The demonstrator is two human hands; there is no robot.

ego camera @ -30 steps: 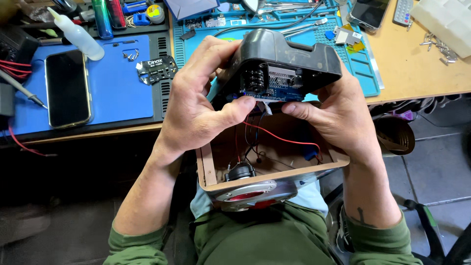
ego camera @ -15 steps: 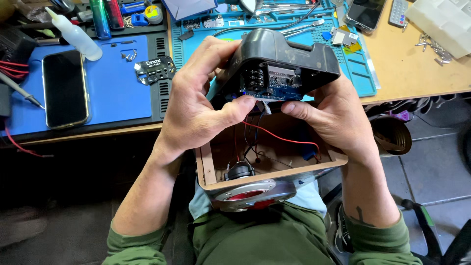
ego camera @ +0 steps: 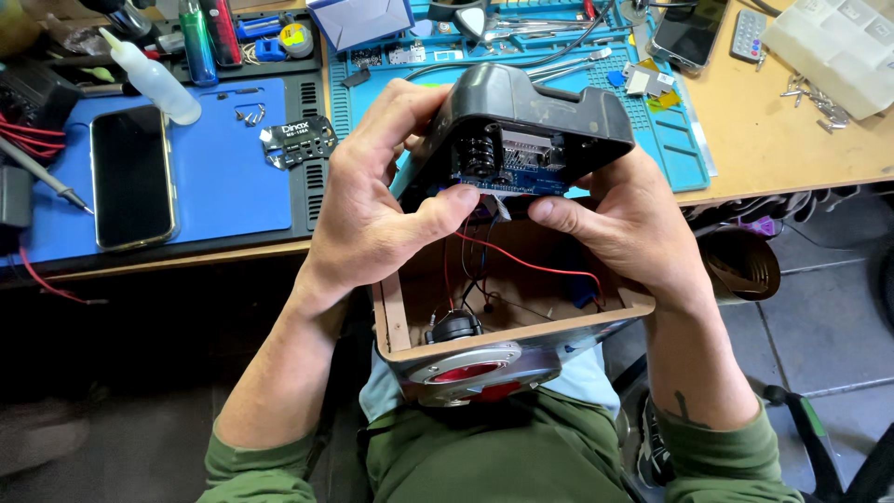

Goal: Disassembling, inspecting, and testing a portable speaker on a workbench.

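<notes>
Currently, with almost nothing having shifted over the last second, the left hand (ego camera: 377,210) and right hand (ego camera: 629,228) are gripping the black plastic panel (ego camera: 535,116) above the open wooden speaker box (ego camera: 507,307) on the lap, thumbs pressing its blue circuit board (ego camera: 507,180).

A wooden workbench (ego camera: 792,140) runs across the top, carrying a blue mat (ego camera: 223,177) on the left and a teal mat (ego camera: 670,130) beside it. Below its front edge lies shadow on the left, and grey floor tiles (ego camera: 819,326) show in daylight on the right.
</notes>
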